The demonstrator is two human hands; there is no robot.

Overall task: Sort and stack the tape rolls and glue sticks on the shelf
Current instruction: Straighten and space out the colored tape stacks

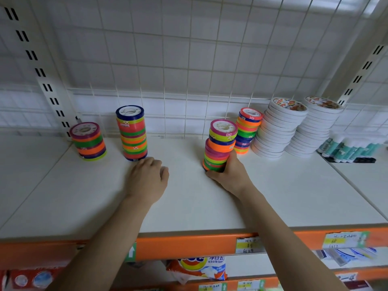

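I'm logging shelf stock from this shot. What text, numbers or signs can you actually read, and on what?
"100" among blurred characters: snack bag below the shelf.
White up arrow on green: tag on the orange rail.
Price labels: handwritten, too blurred.
White tape roll tops: print unreadable.
Coloured tape stickers: too small.

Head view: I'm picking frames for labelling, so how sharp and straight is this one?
Head view: the wide lens bends the wire grid and uprights outward; the tape stack under the right hand is sharp; the glue sticks at the right edge are soft; lighting is even, shadows faint.
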